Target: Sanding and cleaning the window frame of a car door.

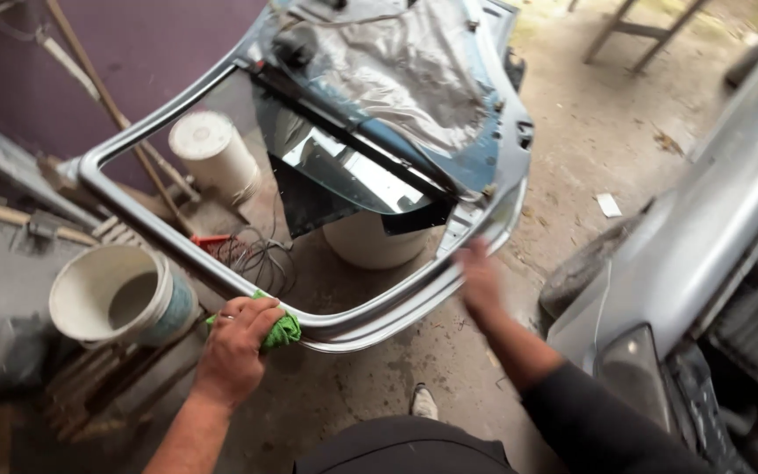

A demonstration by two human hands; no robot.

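— Nearest the camera, what shows?

— Dark clothing at the bottom edge, one pale shoe (424, 403) on the concrete floor (607, 132), and two bare forearms reaching out to a detached silver car door (344, 320).

— What are the hands doing?

— Left hand (237, 344) is closed around a bunched green cloth (282, 331), pressing it on the near corner of the door's window frame. Right hand (479, 278) is blurred; it rests flat, fingers loosely spread, against the door frame further right, holding nothing that can be made out.

— Where does the door sit?

— Tilted, its window frame toward the person, its panel, partly covered by crinkled clear plastic sheet (414, 70), farther off. Dark window glass (353, 175) sits partway down in the opening.

— Any containers or packages?

— Three white buckets: one (116, 294) lying on its side at left, mouth open toward the camera, one (214, 154) lidded behind the frame, one (370, 241) under the glass. A small white scrap (609, 204) lies on the floor. Any labels are too small to tell.

— And right?

— A silver car (704, 228), headlight (632, 373) near the sleeve.
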